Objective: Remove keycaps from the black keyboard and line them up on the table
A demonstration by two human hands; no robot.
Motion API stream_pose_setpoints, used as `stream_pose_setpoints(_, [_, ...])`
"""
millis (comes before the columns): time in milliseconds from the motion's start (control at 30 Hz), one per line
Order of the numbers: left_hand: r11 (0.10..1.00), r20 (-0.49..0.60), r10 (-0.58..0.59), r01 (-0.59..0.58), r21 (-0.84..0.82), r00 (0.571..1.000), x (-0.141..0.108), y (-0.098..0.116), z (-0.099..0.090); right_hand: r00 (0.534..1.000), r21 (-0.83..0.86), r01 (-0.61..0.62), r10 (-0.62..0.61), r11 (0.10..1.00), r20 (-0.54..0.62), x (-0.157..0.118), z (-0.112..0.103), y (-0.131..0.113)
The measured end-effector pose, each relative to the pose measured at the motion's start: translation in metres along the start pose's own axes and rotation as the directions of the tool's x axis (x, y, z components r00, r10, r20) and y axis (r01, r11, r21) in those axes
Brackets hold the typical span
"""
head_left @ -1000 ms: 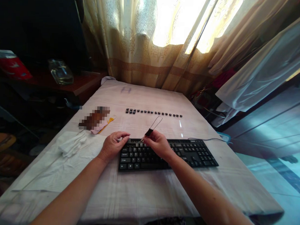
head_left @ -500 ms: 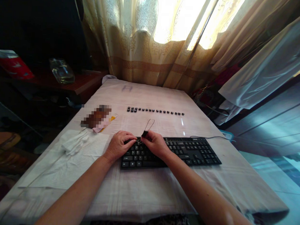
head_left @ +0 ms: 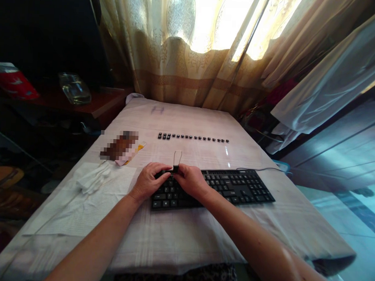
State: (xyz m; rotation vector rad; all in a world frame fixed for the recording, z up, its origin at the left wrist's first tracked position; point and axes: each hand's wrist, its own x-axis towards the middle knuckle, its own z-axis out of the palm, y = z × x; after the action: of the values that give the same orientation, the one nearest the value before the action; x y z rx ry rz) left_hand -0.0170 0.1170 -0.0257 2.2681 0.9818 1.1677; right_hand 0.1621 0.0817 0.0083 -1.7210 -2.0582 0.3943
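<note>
A black keyboard point(head_left: 235, 192) lies across the cloth-covered table, with my two hands over its upper left part. My right hand point(head_left: 190, 179) pinches a wire keycap puller point(head_left: 176, 166) by its small black body, and the puller's wire loop stands upright away from the keys. Close beside it, my left hand point(head_left: 151, 179) rests at the keyboard's upper left corner, thumb and forefinger nearly together at the keys. Whatever lies between those fingertips is too small to make out. Beyond the keyboard, several black keycaps point(head_left: 190, 137) form a row, doubled at its left end.
White paper towel point(head_left: 62, 210) and a crumpled tissue point(head_left: 94, 178) lie left, near a blurred-out object point(head_left: 118, 146) and a yellow strip point(head_left: 134, 154). The keyboard cable point(head_left: 263, 169) runs off right. A glass jar point(head_left: 75, 88) stands on the desk at left; curtains point(head_left: 171, 74) hang behind.
My right hand has shifted slightly left, closer to my left hand. The puller has turned from a rightward slant to nearly upright. My left hand stays about where it was.
</note>
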Motion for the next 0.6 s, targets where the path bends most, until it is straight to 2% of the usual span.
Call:
stream_pose_setpoints(133, [0.999,0.012,-0.018,0.019,-0.029,1.0,0.001,0.001,0.003,1.0,0.105,-0.018,0.017,0.994,0.01,-0.003,0.0,0.003])
stream_pose_setpoints(300, [0.995,0.037,-0.092,0.091,0.032,0.995,0.002,0.004,0.008,1.0,0.205,-0.012,0.006,0.979,0.031,0.003,-0.004,0.007])
stream_pose_setpoints(433, [0.994,0.052,-0.1,0.097,0.047,0.994,0.005,0.007,0.008,0.998,0.237,0.021,-0.033,0.971,0.045,0.004,-0.008,0.012])
stream_pose_setpoints(600, [0.993,0.049,-0.103,0.099,0.071,0.993,0.006,0.009,0.009,0.996,0.377,0.005,-0.04,0.926,0.085,0.005,-0.008,0.013])
